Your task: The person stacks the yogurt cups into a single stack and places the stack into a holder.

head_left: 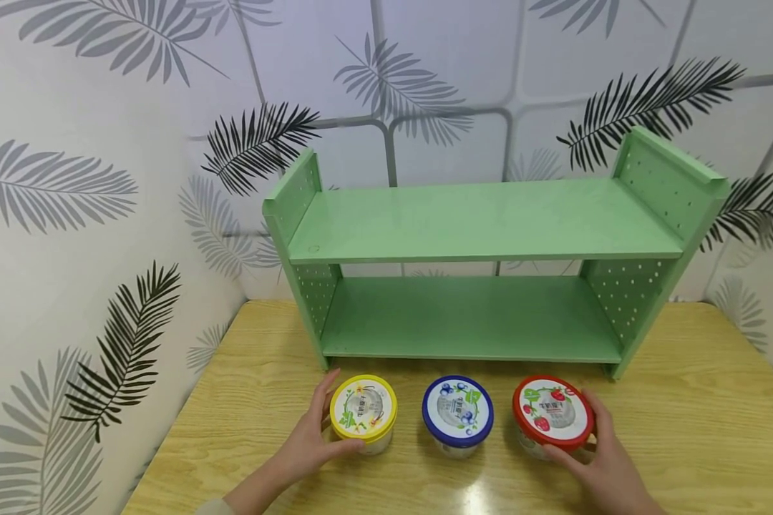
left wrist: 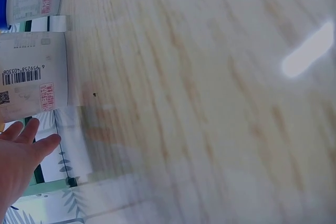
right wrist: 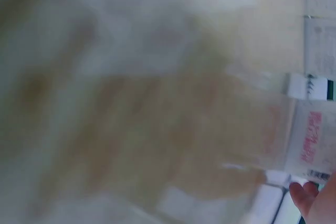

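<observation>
At 9 o'clock from the blue tub (head_left: 457,411), the yellow tub (head_left: 363,408) stands upright on the wooden counter (head_left: 206,443), held by the left hand (head_left: 310,435). Its fingers and thumb are apart, curved round the tub's outer side, with the fingers at 10 o'clock of the lid and the thumb at 7. Between palm and tub a gap shows. The left wrist view puts this hand at 8 o'clock, one fingertip meeting the tub's wall in the picture and the nearest digit standing off it.

At 3 o'clock from the blue tub stands the red tub (head_left: 552,413), also upright, with the right hand (head_left: 608,458) curved round it: fingers at 2 o'clock of the lid, thumb at 6. The span between them is about as wide as the tub. The right wrist view shows only part of this hand, at 4 o'clock beside the tub's wall; how firmly it grips, one cannot tell.

The blue tub sits between the two, untouched, its lid upward. The three make a row, near one another but apart. Just beyond them, at 12 o'clock, stands a green rack (head_left: 483,222) with two shelves, backed by a leaf-patterned wall (head_left: 451,86).
</observation>
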Demonstrator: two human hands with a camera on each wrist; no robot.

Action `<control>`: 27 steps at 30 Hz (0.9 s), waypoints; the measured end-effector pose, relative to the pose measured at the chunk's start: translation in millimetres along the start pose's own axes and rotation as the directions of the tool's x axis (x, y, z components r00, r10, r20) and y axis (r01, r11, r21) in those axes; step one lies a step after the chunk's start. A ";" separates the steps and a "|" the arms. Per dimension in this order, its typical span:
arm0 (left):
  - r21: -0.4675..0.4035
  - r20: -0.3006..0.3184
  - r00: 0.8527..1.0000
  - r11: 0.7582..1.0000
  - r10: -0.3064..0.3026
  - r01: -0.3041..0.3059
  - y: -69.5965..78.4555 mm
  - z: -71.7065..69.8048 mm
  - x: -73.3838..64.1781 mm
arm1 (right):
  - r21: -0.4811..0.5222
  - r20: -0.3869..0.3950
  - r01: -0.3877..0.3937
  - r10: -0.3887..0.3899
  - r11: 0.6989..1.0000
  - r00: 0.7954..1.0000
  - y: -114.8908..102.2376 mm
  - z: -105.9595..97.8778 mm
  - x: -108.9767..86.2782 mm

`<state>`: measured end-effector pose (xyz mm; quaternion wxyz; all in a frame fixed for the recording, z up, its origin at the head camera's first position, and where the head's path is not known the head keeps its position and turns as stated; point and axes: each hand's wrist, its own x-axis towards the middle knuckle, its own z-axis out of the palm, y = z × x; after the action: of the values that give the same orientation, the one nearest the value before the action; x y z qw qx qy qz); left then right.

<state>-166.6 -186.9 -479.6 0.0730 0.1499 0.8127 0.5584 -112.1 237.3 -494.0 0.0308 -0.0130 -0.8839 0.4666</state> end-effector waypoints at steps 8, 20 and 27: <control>-0.065 0.027 1.000 0.998 0.009 -0.007 -2.6 0.6 2.0 | 0.067 -0.060 0.015 -0.011 0.998 0.998 0.1 7.9 -2.3; -0.154 0.050 0.999 0.988 0.022 -0.014 -8.3 4.7 5.6 | 0.127 -0.023 -0.055 0.059 0.990 0.998 -3.8 9.3 -1.8; -0.170 0.047 0.999 0.985 0.020 -0.012 -7.9 5.7 6.5 | 0.147 -0.017 -0.066 0.069 0.987 0.997 -4.0 9.3 -2.0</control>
<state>-172.5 -182.3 -488.7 0.1008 0.1631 0.7590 0.6222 -110.6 227.3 -496.1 0.0255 -0.0458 -0.8460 0.5306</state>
